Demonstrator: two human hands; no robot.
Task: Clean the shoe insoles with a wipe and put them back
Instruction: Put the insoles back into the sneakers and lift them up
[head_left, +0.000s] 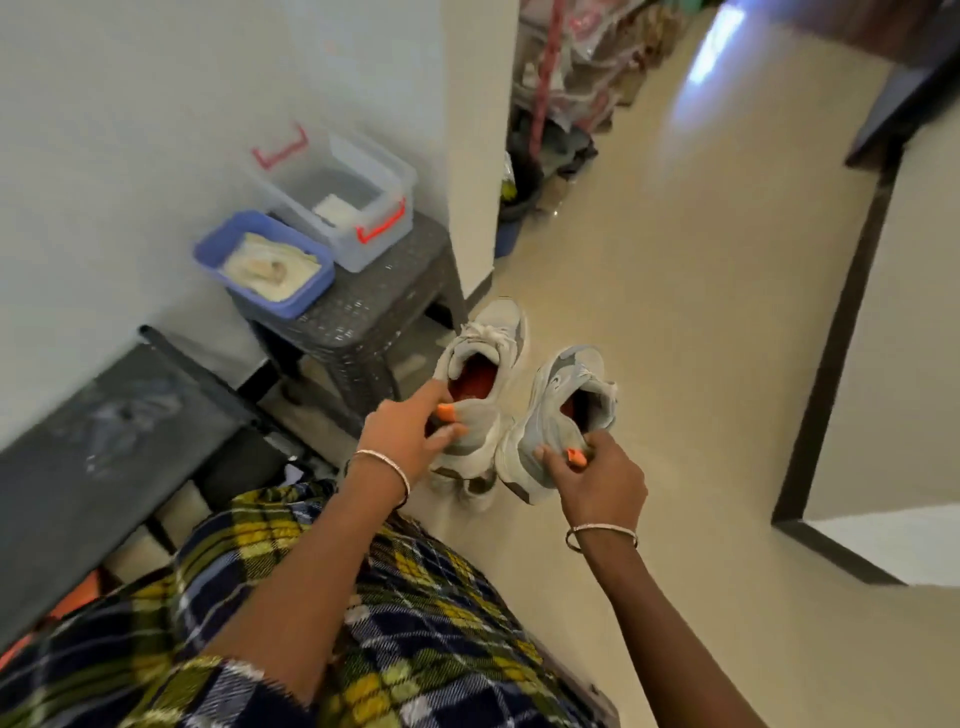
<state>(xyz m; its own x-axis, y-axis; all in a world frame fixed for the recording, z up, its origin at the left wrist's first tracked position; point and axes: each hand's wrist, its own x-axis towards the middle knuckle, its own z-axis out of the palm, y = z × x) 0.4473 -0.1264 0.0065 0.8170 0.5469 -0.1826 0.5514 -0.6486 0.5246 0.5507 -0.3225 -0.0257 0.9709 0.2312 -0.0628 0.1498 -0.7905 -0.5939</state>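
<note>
Two grey-white sneakers hang above the cream floor, heels toward me. My left hand (410, 436) grips the heel of the left sneaker (480, 374), whose red-orange insole (472, 382) shows inside. My right hand (597, 478) pinches the heel of the right sneaker (550, 421), tilted on its side, with a strip of orange insole (574, 405) visible in its opening. Each heel carries an orange pull tab. On the dark stool, a blue tub (208, 249) holds a pale cloth (270, 267).
A dark woven stool (363, 317) stands by the wall with the blue tub and a clear box (358, 244) with red clips. A low dark shelf (104, 431) lies at left. A wall corner (478, 156), cluttered bags (571, 78) behind it, and a dark door frame (831, 374) bound the floor.
</note>
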